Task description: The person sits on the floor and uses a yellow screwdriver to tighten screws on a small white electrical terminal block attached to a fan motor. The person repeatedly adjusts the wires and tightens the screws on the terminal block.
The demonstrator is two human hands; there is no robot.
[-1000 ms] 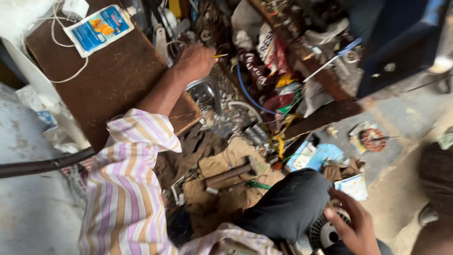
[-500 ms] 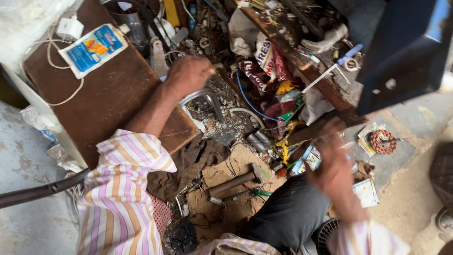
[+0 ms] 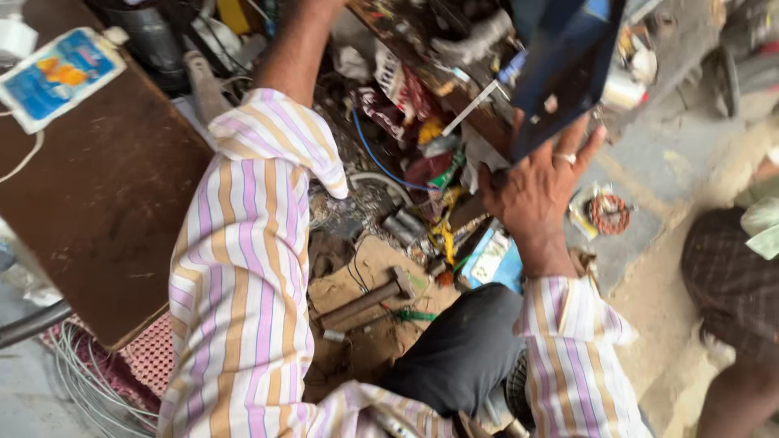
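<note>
Reaching up over the littered floor, the right hand (image 3: 540,191) spreads its fingers (image 3: 586,144) against the lower edge of a dark blue metal panel (image 3: 564,61), while the left hand is out of view past the top edge, beside a brown wooden board (image 3: 97,203).

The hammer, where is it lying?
In the head view the hammer lies on the dirty ground low in the middle, between the striped left sleeve and the dark trouser knee, below the right hand.

Left hand (image 3: 312,4) beyond the top edge
</note>
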